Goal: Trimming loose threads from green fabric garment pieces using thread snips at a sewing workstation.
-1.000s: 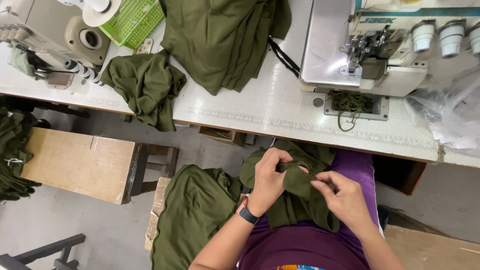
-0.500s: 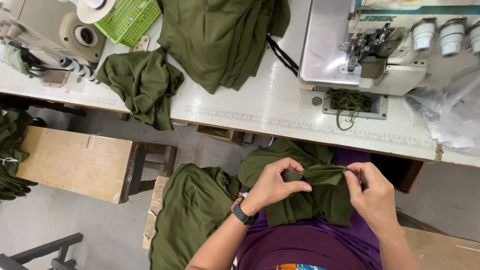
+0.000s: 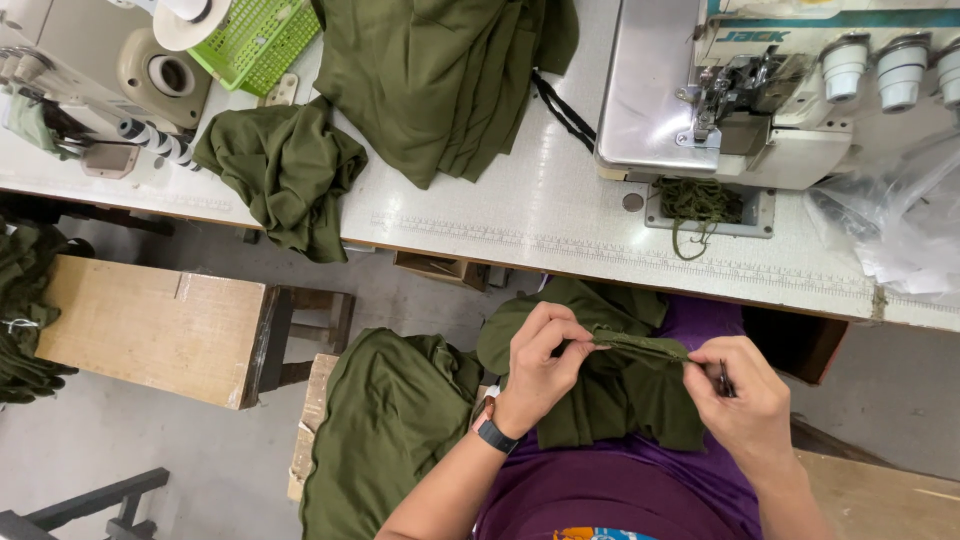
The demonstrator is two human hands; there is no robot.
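Leftmost, a beige sewing machine (image 3: pixel 110 70) sits at the end of the white worktable (image 3: pixel 520 215), with a green plastic mesh basket (image 3: pixel 255 40) beside it and a crumpled olive-green fabric piece (image 3: pixel 285 170) hanging over the table edge. Below stands a bare wooden bench (image 3: pixel 150 325). Further right, a stack of folded olive-green cloth (image 3: pixel 440 75) lies on the table, and another olive-green pile (image 3: pixel 385 420) rests on a low stool by the person's knee.

Next comes the left hand (image 3: pixel 540 365), fingers closed in a pinch on one end of a narrow folded edge of the olive-green garment piece (image 3: pixel 620 395), which lies over the lap just under the table edge. The right hand (image 3: pixel 745 400) pinches the other end, fingers shut on the fabric, with a small dark tool that looks like a snipper held in the same hand. Between the 2 hands the edge is stretched taut.

Judging from this, a blade so close to tensioned cloth could nick the seam. Above right stands the grey-white overlock machine (image 3: pixel 740 90).
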